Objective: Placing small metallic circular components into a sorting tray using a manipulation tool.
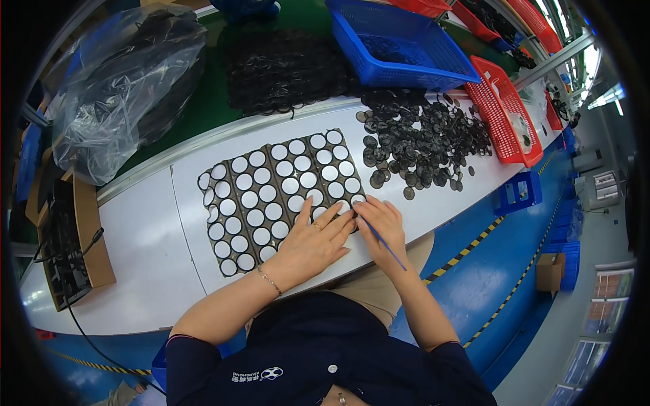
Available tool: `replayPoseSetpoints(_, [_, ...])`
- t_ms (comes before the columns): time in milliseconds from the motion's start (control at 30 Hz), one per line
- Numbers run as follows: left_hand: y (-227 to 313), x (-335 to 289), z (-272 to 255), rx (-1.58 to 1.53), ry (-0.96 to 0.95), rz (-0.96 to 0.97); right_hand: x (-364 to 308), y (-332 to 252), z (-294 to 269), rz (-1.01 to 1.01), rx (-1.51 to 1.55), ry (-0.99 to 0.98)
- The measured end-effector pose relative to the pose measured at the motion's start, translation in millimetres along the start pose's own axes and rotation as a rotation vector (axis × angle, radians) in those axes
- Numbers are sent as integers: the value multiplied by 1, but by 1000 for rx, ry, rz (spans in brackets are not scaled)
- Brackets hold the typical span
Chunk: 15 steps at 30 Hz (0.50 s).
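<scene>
On the white table in front of me lies a dark panel (265,162) holding rows of round white discs (254,217) with black rims. My left hand (305,240) rests flat on its near right part, fingers spread over several discs. By the panel's near right edge, my right hand (383,227) has its fingers closed around a slim blue stick (386,245). The stick's tip is hidden at the fingertips, beside a disc at the corner. Right of the panel is a loose heap of dark round pieces (423,139).
Behind the heap stands a blue basket (406,71), with a red basket (508,111) at its right. Black bagged material (281,71) and a large clear plastic bag (128,88) lie on the green surface beyond. A cardboard box (91,233) stands at the left.
</scene>
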<state>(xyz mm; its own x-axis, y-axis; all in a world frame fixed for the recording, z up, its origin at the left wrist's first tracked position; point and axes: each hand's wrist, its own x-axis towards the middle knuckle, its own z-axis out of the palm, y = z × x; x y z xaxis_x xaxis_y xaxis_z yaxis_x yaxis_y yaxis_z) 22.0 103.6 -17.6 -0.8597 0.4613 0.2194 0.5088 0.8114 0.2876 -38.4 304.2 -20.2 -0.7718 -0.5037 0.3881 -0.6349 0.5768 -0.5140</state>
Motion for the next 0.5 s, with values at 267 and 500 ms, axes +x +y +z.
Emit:
replayPoseSetpoints(267, [-1, 2, 0, -37, 35, 3, 39, 40, -20, 58, -114, 320])
replayPoseSetpoints(500, [-9, 18, -5, -1, 137, -93, 28, 12, 1, 185, 296, 6])
